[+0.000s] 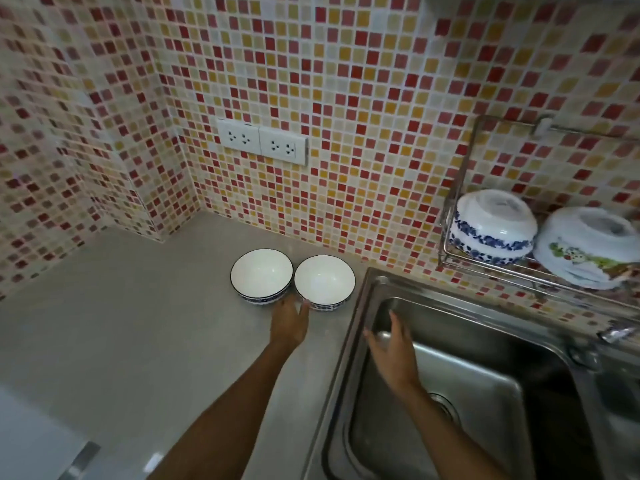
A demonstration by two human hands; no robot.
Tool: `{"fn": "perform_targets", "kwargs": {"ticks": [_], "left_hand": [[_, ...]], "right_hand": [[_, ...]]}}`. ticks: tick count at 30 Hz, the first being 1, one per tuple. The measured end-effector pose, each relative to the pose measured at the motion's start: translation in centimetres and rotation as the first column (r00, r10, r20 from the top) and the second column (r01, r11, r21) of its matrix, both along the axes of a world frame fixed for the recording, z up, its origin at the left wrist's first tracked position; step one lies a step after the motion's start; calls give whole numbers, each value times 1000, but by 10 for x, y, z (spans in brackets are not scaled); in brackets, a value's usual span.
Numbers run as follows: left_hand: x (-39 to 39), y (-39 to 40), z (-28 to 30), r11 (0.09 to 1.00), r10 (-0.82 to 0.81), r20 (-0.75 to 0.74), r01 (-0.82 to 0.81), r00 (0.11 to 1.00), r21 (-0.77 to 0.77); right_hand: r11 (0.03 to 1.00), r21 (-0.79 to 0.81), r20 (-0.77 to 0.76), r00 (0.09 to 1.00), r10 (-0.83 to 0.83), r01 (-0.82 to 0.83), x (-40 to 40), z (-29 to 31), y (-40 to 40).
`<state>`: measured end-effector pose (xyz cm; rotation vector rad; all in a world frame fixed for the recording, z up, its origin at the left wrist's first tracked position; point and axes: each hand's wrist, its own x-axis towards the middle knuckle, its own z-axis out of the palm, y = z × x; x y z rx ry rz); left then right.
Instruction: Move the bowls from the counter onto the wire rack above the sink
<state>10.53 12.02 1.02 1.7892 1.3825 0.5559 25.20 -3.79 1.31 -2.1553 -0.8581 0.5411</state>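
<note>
Grey counter (pixel 138 323), two bowls (pixel 261 276) side by side near its back edge, left hand (pixel 289 322) spread, fingertips at them, right hand (pixel 391 355) spread, empty, over sink (pixel 485 393).

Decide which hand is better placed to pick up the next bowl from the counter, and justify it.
Left. The left hand reaches right up to the two bowls, its fingertips at the right bowl; the right hand hangs open over the sink, farther from both.
</note>
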Motion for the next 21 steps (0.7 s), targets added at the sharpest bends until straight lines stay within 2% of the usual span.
{"fn": "perform_targets", "kwargs": {"ticks": [3, 6, 9, 14, 18, 21], "left_hand": [[7, 26, 0, 997, 6, 37, -3, 999, -82], [16, 45, 2, 985, 12, 9, -10, 1000, -175], [24, 56, -3, 965, 3, 31, 5, 1000, -262], [31, 64, -10, 950, -42, -11, 36, 999, -310], [25, 59, -11, 930, -74, 19, 76, 997, -359], [19, 53, -14, 887, -10, 125, 67, 992, -457]], "right_hand": [[999, -29, -107, 994, -29, 26, -10, 4, 56], [995, -41, -219, 970, -100, 94, -8, -2, 101], [981, -78, -263, 945, -194, 179, -3, -8, 131], [960, -133, -334, 900, -279, 248, -6, -24, 153], [910, -56, -539, 754, -374, 412, -16, -28, 151], [891, -10, -612, 702, -364, 453, -23, -23, 131]]}}
